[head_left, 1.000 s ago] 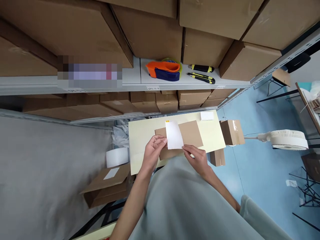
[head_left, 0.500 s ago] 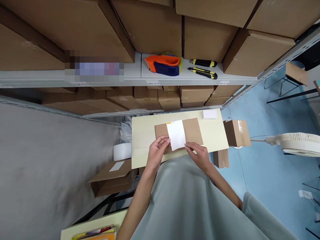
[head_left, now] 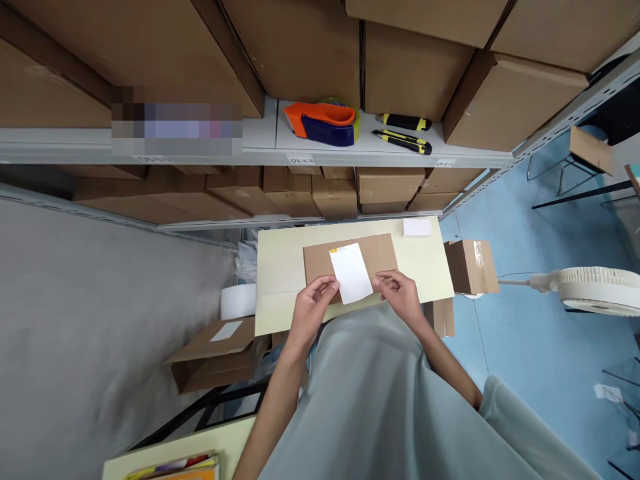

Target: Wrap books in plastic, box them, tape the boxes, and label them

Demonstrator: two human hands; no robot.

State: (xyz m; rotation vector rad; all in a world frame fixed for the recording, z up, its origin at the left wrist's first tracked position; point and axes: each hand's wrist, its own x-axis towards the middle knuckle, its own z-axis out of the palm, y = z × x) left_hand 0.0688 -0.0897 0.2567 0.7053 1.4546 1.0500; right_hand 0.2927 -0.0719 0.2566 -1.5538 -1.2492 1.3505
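Two hands on one white label [head_left: 351, 272]: the left hand [head_left: 313, 303] pinches its lower-left corner, while the right hand [head_left: 400, 297], moved up from below, closes its fingertips on the right edge. The label now lies lower over the flat cardboard mailer [head_left: 383, 253] on the pale table [head_left: 280, 267].

A stockroom packing station: grey metal shelving [head_left: 280, 157] across the upper frame is crammed with brown cardboard boxes [head_left: 300, 47]. An orange-and-blue tape dispenser [head_left: 323, 123] and black-and-yellow utility knives [head_left: 404, 123] lie on its shelf. At centre, a pale yellow tabletop [head_left: 280, 267] carries a flat brown cardboard sheet [head_left: 380, 253] and a white paper label [head_left: 351, 273]. Small taped cartons [head_left: 470, 267] stand at right.
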